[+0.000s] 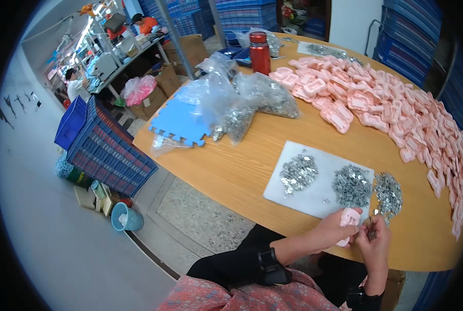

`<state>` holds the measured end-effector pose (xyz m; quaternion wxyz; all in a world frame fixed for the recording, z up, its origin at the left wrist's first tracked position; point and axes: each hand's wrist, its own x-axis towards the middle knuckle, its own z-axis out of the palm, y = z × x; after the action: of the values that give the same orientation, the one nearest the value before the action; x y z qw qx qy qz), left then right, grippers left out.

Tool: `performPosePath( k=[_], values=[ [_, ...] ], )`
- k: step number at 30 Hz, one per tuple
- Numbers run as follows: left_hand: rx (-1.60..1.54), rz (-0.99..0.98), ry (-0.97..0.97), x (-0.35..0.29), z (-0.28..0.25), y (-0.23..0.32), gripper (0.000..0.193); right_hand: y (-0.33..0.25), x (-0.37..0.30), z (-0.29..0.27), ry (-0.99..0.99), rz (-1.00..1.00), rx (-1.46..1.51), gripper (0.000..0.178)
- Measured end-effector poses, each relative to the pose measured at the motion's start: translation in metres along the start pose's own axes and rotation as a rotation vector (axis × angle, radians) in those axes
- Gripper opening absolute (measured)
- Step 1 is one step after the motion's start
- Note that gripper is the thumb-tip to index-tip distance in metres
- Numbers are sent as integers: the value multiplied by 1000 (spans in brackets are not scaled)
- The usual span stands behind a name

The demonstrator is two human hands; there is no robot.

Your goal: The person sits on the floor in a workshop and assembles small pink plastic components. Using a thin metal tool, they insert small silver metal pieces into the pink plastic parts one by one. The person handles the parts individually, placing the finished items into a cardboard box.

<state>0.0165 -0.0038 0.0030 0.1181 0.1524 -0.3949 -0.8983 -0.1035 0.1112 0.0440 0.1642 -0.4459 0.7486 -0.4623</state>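
Observation:
My left hand (333, 231) is closed round a pink plastic case (349, 217), held near the table's front edge. Close beside it, my right hand (374, 240) has its fingers pinched together at the case's right side; whatever is between them is too small to make out. Just beyond my hands lies a white board (312, 202) bearing two heaps of small silvery metal parts, one heap (299, 173) at its left and a denser one (352, 185) at its right. A third heap of metal parts (388, 194) rests on the wood past the board's right edge.
A large spread of pink plastic cases (387, 103) covers the table's right side. Bags of metal parts (239, 120), a blue foam mat (177, 122) and a red flask (260, 53) stand at the back left. Stacked blue crates (109, 147) and a wastebasket (127, 217) are on the floor.

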Motion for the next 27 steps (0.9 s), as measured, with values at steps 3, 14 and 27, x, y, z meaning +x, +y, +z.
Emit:
performPosePath(
  k=[3, 14, 27],
  values=[
    [-187, -16, -8, -3, 0, 10, 56, -3, 5, 4, -21, 58, 144, 19],
    [-301, -49, -94, -25, -28, 37, 65, -15, 31, 12, -265, 52, 423, 19],
    [-287, 62, -24, -46, -47, 44, 63, -45, 44, 34, -347, 91, 399, 25]
  ],
)
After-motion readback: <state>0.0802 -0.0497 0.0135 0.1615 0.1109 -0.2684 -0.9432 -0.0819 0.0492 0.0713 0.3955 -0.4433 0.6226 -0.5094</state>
